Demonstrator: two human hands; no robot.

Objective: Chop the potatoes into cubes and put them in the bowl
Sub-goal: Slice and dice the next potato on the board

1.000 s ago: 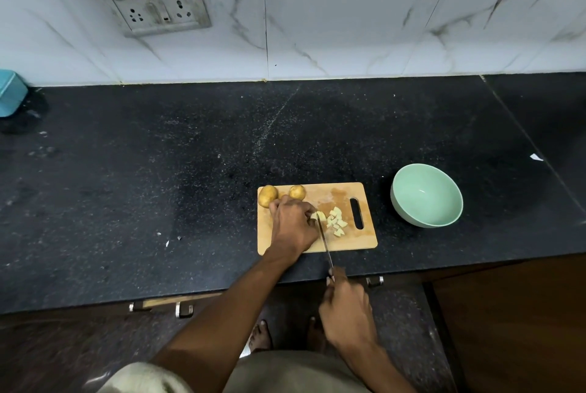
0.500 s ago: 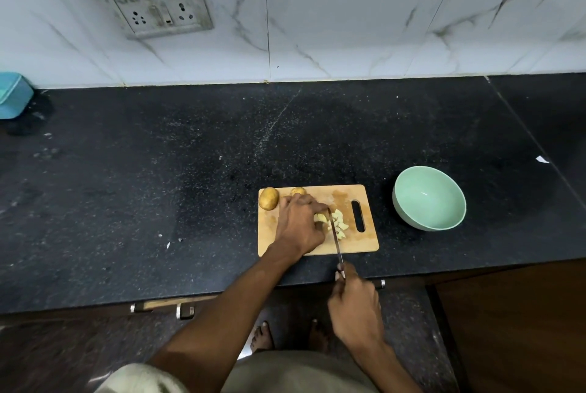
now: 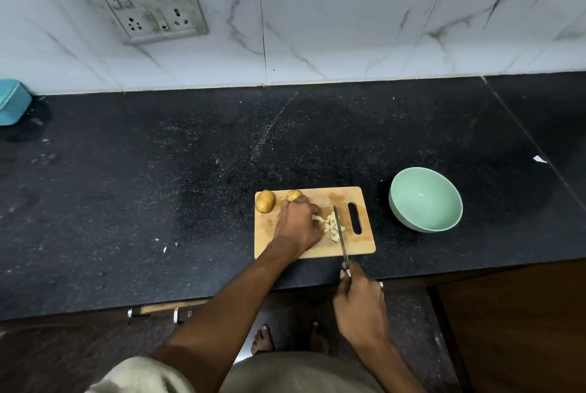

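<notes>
A blue tub [image 3: 11, 101] sat far off at nine o'clock on the black counter [image 3: 158, 186]. On the wooden board [image 3: 358, 196], two whole potatoes [image 3: 265, 201] lay at the ten o'clock corner. The left hand [image 3: 298, 224] curled over a cut potato piece [image 3: 317, 218]. Small cubes [image 3: 331, 227] lay beside it. The right hand [image 3: 360, 307] gripped the knife [image 3: 341, 234] at the cubes. The green bowl [image 3: 425, 199] stood at three o'clock.
</notes>
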